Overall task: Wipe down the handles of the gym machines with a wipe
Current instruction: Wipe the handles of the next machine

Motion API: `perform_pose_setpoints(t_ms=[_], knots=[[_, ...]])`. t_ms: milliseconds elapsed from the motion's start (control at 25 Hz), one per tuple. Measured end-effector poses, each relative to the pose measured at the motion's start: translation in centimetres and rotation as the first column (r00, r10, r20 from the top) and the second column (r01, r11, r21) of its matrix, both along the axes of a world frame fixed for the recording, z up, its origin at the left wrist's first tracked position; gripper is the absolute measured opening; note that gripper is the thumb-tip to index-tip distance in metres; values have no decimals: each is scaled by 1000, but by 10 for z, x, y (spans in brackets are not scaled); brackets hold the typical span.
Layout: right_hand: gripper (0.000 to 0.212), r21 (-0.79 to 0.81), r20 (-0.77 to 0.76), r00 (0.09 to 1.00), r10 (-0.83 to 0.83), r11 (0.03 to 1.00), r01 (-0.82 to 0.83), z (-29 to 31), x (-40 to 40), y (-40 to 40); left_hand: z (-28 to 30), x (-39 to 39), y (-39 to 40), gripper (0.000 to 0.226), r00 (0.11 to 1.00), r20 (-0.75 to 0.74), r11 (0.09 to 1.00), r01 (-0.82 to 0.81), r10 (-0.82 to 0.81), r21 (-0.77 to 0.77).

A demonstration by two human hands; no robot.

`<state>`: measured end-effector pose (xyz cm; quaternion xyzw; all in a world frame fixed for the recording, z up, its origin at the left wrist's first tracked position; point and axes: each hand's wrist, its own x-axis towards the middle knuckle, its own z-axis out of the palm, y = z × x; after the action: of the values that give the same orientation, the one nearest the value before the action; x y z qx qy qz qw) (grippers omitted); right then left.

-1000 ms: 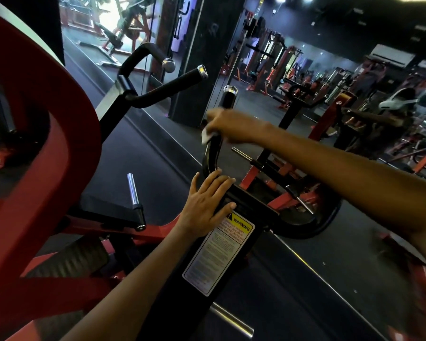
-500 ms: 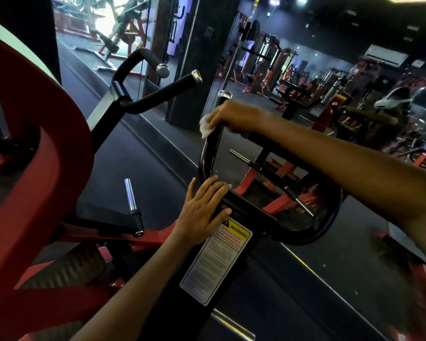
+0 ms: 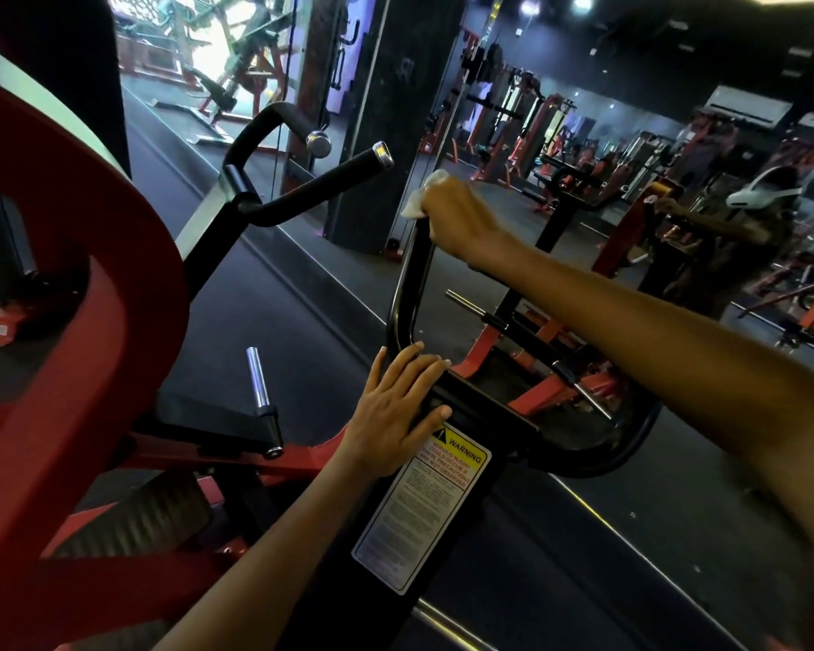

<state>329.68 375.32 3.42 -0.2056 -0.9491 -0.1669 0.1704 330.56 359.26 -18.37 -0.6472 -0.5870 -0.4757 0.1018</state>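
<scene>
While the right hand [image 3: 461,223] grips the wipe [image 3: 421,197] around the top of the black handle [image 3: 407,293] and the left hand [image 3: 395,411] lies flat on the frame below, a firm, twisting downward stroke would clean it best.

Warning label [image 3: 421,505] (white), chrome peg [image 3: 258,378].

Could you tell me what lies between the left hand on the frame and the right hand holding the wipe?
In the head view, a bare stretch of the black handle bar runs from the left hand up to the right hand gripping the wipe.
</scene>
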Motion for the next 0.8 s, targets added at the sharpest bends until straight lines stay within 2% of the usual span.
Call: perform_pose_setpoints(t_ms=[80,160,240,320,400,440,520,600,680,800], knots=[[21,-41,-78,990,-117,993,114,10,0,1,0,0,1,51,1000,7,1000,-1,1,-3],[39,-141,-251,956,-149,983,116,16,-2,7,-1,0,0,52,1000,12,1000,1,-1,-7],[46,-215,-324,925,-201,967,135,12,-4,9,0,1,0,51,1000,14,1000,4,-4,-11],[38,-278,-320,899,-298,937,211,7,-6,4,0,1,0,50,1000,19,1000,12,-11,-21],[12,-319,-345,878,-333,921,224,9,-11,4,2,1,0,51,1000,21,999,16,-15,-33],[19,-350,-370,857,-359,908,229,11,-14,3,2,1,-1,51,1000,22,999,18,-18,-40],[31,-413,-377,863,-335,895,168,8,-16,-2,3,0,-2,52,999,38,998,27,-25,-51],[24,-411,-338,905,-258,905,105,8,-20,-9,5,1,-4,53,998,56,998,31,-28,-60],[19,-410,-229,938,-261,899,150,18,-25,-8,8,2,-5,56,997,70,996,34,-29,-77],[34,-460,-141,931,-336,855,239,33,-27,-5,10,0,-9,61,997,71,993,44,-36,-111]])
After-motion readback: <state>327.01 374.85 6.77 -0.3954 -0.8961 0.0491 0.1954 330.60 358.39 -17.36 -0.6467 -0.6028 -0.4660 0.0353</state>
